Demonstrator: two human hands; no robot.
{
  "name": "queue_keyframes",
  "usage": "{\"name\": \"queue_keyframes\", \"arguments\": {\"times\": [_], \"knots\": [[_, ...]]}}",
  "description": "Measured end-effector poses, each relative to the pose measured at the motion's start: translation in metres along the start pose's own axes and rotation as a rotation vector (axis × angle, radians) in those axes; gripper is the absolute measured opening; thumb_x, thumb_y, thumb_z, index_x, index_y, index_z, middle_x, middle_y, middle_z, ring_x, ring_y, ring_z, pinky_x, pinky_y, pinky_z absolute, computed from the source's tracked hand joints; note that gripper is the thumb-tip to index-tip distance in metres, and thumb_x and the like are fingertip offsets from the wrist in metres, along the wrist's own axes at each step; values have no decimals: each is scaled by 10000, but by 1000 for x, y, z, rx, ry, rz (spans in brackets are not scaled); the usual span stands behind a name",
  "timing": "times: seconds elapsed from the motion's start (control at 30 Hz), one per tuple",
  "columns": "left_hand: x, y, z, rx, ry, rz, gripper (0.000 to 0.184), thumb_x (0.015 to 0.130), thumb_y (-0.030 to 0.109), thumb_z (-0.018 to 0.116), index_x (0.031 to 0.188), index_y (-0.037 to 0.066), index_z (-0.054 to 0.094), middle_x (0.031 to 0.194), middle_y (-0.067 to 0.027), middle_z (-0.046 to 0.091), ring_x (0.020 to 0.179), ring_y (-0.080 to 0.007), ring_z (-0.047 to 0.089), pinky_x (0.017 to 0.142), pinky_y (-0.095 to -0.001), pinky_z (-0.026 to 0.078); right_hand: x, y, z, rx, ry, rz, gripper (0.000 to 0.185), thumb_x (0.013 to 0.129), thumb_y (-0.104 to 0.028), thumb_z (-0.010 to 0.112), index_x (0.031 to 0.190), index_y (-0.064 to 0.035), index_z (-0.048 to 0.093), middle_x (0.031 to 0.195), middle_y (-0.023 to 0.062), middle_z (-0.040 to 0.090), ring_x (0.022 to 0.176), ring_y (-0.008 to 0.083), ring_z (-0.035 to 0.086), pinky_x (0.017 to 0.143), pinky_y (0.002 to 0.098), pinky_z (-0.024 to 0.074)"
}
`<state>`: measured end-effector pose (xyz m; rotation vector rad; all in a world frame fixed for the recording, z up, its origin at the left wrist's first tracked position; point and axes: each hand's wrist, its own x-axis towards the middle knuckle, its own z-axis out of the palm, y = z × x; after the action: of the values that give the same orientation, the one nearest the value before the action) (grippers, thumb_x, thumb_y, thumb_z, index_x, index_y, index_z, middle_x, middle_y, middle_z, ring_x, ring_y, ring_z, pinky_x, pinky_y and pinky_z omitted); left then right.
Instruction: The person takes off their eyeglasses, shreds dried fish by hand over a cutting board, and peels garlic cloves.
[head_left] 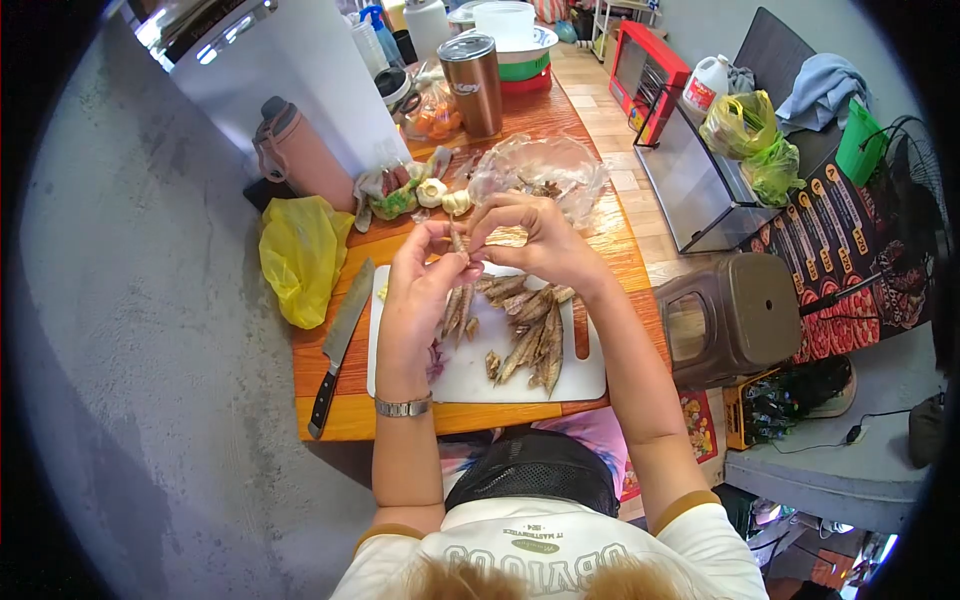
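Observation:
Above the white cutting board [470, 375], both my hands pinch one small dried fish [458, 240]. My left hand [425, 270] has it between thumb and fingers. From the other side, the fingertips of my right hand [530, 235] close on its lower part. A pile of dried fish [535, 330] lies on the board's right half, with a few more dried fish [458, 312] beside my left hand. Chopped purple onion [436, 362] is partly hidden behind my left wrist. A clear plastic bag [545, 170] with brown pieces in it lies just beyond my right hand.
A kitchen knife [345, 325] lies left of the board. Garlic bulbs [432, 193], a yellow plastic bag [305, 260], a pink bottle [305, 150] and a copper tumbler [472, 85] stand or lie further back. A brown stool [740, 315] is right of the table.

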<state>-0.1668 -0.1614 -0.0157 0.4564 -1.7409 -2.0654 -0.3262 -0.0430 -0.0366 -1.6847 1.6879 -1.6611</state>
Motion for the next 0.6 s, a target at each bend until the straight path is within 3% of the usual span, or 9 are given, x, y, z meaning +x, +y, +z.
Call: {"name": "queue_keyframes", "arguments": {"times": [0.1,0.2,0.23,0.33,0.37,0.47,0.5,0.6], "knots": [[1,-4,-4,-22,22,-24,240,968,22,591,1206,-11,596,1056,-75,662,904,-138,690,828,-263,579,-1,2,-4,44,-29,-3,134,795,-21,823,923,-30,782,1000,53,735,998,176,699,886,324,551],[1,-5,-6,-40,42,-18,202,964,17,591,1164,-7,595,1034,-66,640,880,-128,678,808,-257,578,-2,9,-8,400,39,146,165,803,-4,812,958,-63,806,971,24,736,998,175,694,880,329,549],[1,-5,-6,-43,39,-19,202,964,17,591,1164,-7,595,1034,-66,640,880,-128,678,808,-257,578,-3,14,-11,397,40,147,165,803,-4,812,958,-63,806,971,24,736,998,175,694,880,329,549],[1,-5,-6,35,78,-2,198,959,9,590,1156,-10,592,1027,-63,626,868,-124,670,797,-255,576,-3,34,-19,232,325,526,182,820,-7,787,973,-97,824,942,43,743,1007,194,703,841,324,554],[1,-4,-5,34,71,-3,198,959,9,590,1156,-10,592,1027,-63,626,868,-124,670,797,-255,576,-4,41,-19,228,331,527,182,820,-7,787,973,-97,824,942,43,743,1007,194,703,841,324,554],[-2,-2,-2,70,70,8,192,958,4,591,1150,-13,589,1032,-68,622,868,-121,668,799,-257,576,-7,57,-10,-443,484,440,149,796,-42,732,900,-95,825,901,90,738,967,273,677,871,381,485],[-2,-2,-1,70,67,7,192,958,4,591,1150,-13,589,1032,-68,622,868,-121,668,799,-257,576,-9,59,-9,-444,486,442,149,796,-42,732,900,-95,825,901,90,738,967,273,677,871,381,485],[-4,0,0,76,73,30,185,960,7,593,1145,-14,589,1032,-69,622,864,-118,662,803,-265,579,-12,66,-7,-875,393,274,141,838,-78,727,939,-103,822,934,124,724,986,327,671,913,415,491]]}}
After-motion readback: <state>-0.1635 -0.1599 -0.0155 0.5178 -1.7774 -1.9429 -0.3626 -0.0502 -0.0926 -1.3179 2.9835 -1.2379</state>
